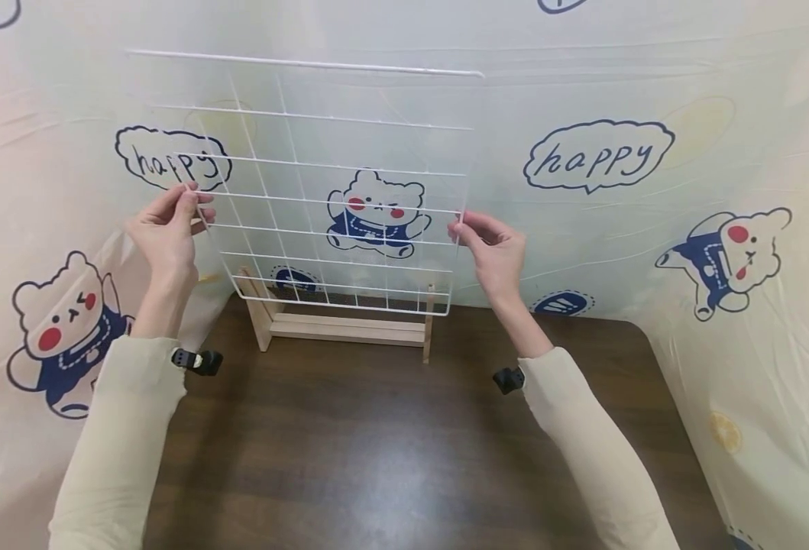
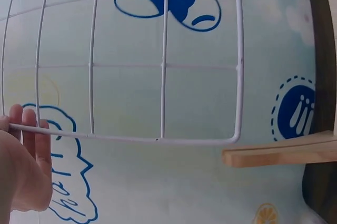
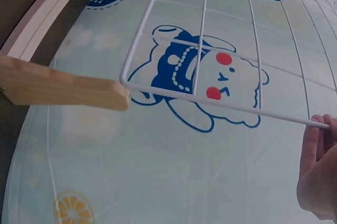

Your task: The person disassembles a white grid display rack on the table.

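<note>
A white wire grid panel (image 1: 331, 202) is held up between both hands, its lower edge close over a wooden stand (image 1: 349, 328). My left hand (image 1: 170, 229) pinches the panel's left side wire between thumb and fingers. On the opposite side wire, my right hand (image 1: 493, 252) pinches at about the same height. In the left wrist view, a bottom corner of the grid hangs near the tip of a wooden upright (image 2: 279, 150). The right wrist view has the other corner right at the end of the second upright (image 3: 68, 84).
The stand is on a dark brown wooden table (image 1: 404, 428), toward its back edge. A pale curtain (image 1: 597, 244) printed with bears and "happy" clouds surrounds the table at the back and sides. Small black cameras (image 1: 201, 361) sit at both sleeve cuffs.
</note>
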Demonstrator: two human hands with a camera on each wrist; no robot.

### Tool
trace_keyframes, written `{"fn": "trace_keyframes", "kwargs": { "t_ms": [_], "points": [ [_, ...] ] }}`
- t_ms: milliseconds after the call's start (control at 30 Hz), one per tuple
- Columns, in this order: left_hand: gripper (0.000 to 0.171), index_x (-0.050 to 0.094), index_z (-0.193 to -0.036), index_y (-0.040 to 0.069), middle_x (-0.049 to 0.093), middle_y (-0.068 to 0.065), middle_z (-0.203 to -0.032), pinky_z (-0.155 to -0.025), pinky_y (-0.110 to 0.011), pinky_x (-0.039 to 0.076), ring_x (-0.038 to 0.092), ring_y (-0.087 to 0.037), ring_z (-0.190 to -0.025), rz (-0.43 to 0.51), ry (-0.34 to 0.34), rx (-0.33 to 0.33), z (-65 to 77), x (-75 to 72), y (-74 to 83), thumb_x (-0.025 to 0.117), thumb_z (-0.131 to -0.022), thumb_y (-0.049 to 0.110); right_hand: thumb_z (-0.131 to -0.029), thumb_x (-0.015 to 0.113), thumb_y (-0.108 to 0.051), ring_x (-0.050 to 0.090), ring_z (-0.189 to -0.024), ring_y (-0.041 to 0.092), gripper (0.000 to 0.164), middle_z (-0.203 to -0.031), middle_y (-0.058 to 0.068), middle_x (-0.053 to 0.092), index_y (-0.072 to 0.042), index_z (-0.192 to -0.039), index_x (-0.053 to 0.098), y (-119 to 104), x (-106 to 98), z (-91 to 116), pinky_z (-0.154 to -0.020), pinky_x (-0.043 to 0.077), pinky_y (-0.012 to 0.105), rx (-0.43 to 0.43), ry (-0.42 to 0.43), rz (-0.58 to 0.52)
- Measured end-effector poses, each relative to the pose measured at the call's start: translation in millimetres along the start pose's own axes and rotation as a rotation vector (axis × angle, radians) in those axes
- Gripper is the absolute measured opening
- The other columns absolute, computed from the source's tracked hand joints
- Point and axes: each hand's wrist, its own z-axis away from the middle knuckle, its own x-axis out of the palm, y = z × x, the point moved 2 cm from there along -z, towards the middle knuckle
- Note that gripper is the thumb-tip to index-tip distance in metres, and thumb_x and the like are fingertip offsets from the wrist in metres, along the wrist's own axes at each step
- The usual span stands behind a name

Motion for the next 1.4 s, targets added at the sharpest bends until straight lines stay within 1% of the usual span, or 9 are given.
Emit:
{"fn": "trace_keyframes", "kwargs": {
  "t_ms": [133, 300, 433, 533, 667, 833, 1100, 1233, 1400],
  "points": [
    [0.028, 0.07, -0.106, -0.008, 0.073, -0.013, -0.085, -0.06, -0.023, 0.057, 0.067, -0.019, -0.061, -0.045, -0.042, 0.01, 12.0, 2.5, -6.0, 0.075, -0.083, 0.007, -0.085, 0.069, 0.006, 0.07, -0.074, 0.019, 0.013, -0.087, 0.02, 0.071, 0.012, -0.096, 0.07, 0.0, -15.9, 7.9, -0.074, 0.057, 0.031, 0.039, -0.004, 0.015],
    [0.026, 0.07, -0.106, -0.007, 0.073, -0.012, -0.083, -0.06, -0.024, 0.057, 0.067, -0.018, -0.061, -0.061, -0.094, 0.009, 27.8, 8.6, -11.8, 0.073, -0.084, 0.006, -0.083, 0.071, 0.006, 0.07, -0.073, 0.018, 0.011, -0.085, 0.016, 0.072, 0.006, -0.094, 0.072, 3.7, -35.7, 15.9, -0.072, 0.058, 0.031, 0.085, 0.002, -0.011],
    [0.027, 0.069, -0.106, -0.01, 0.073, -0.013, -0.081, -0.059, -0.026, 0.057, 0.066, -0.019, -0.058, -0.041, -0.112, -0.008, 40.4, 16.0, -18.2, 0.074, -0.083, 0.003, -0.082, 0.071, 0.009, 0.07, -0.07, 0.018, 0.01, -0.082, 0.015, 0.072, 0.007, -0.092, 0.072, 7.5, -50.3, 20.9, -0.07, 0.058, 0.03, 0.109, 0.03, -0.055],
    [0.027, 0.068, -0.106, -0.011, 0.073, -0.013, -0.08, -0.057, -0.027, 0.057, 0.067, -0.019, -0.057, -0.041, -0.118, -0.02, 49.9, 17.7, -24.3, 0.073, -0.083, 0.001, -0.081, 0.071, 0.01, 0.07, -0.068, 0.018, 0.009, -0.08, 0.015, 0.072, 0.008, -0.09, 0.071, 11.2, -59.0, 25.7, -0.068, 0.058, 0.03, 0.129, 0.05, -0.072],
    [0.026, 0.068, -0.106, -0.012, 0.073, -0.012, -0.08, -0.057, -0.027, 0.057, 0.067, -0.018, -0.057, -0.049, -0.13, -0.033, 62.8, 17.5, -32.3, 0.073, -0.083, 0.0, -0.081, 0.07, 0.012, 0.071, -0.068, 0.018, 0.009, -0.08, 0.016, 0.072, 0.009, -0.089, 0.071, 14.7, -69.4, 33.6, -0.069, 0.058, 0.031, 0.159, 0.06, -0.065],
    [0.025, 0.068, -0.107, -0.012, 0.073, -0.012, -0.081, -0.057, -0.027, 0.057, 0.067, -0.019, -0.058, -0.07, -0.181, -0.045, 78.7, 20.8, -42.3, 0.071, -0.085, 0.0, -0.081, 0.07, 0.012, 0.07, -0.067, 0.018, 0.009, -0.08, 0.016, 0.072, 0.011, -0.09, 0.07, 19.3, -85.7, 43.1, -0.068, 0.058, 0.032, 0.188, 0.067, -0.051],
    [0.029, 0.067, -0.109, -0.011, 0.073, -0.012, -0.082, -0.056, -0.026, 0.057, 0.068, -0.018, -0.059, -0.126, -0.224, -0.127, 103.4, 24.3, -62.6, 0.072, -0.086, 0.005, -0.082, 0.07, 0.011, 0.07, -0.066, 0.018, 0.009, -0.079, 0.016, 0.072, 0.01, -0.091, 0.069, 46.5, -118.7, 58.7, -0.065, 0.058, 0.029, 0.253, 0.091, -0.012],
    [0.029, 0.068, -0.108, -0.011, 0.073, -0.011, -0.081, -0.056, -0.027, 0.057, 0.068, -0.017, -0.058, -0.153, -0.235, -0.157, 115.7, 24.2, -73.3, 0.072, -0.086, 0.007, -0.083, 0.07, 0.01, 0.07, -0.065, 0.018, 0.008, -0.078, 0.014, 0.072, 0.008, -0.091, 0.069, 53.6, -130.8, 68.1, -0.065, 0.058, 0.03, 0.29, 0.104, -0.002],
    [0.034, 0.064, -0.111, -0.015, 0.073, -0.01, -0.081, -0.055, -0.025, 0.057, 0.068, -0.016, -0.059, -0.21, -0.265, -0.173, 128.5, 26.8, -82.9, 0.071, -0.087, 0.009, -0.084, 0.069, 0.008, 0.07, -0.065, 0.018, 0.008, -0.077, 0.013, 0.072, 0.008, -0.092, 0.068, 57.6, -142.8, 78.1, -0.065, 0.058, 0.03, 0.343, 0.109, 0.021]
  ]
}}
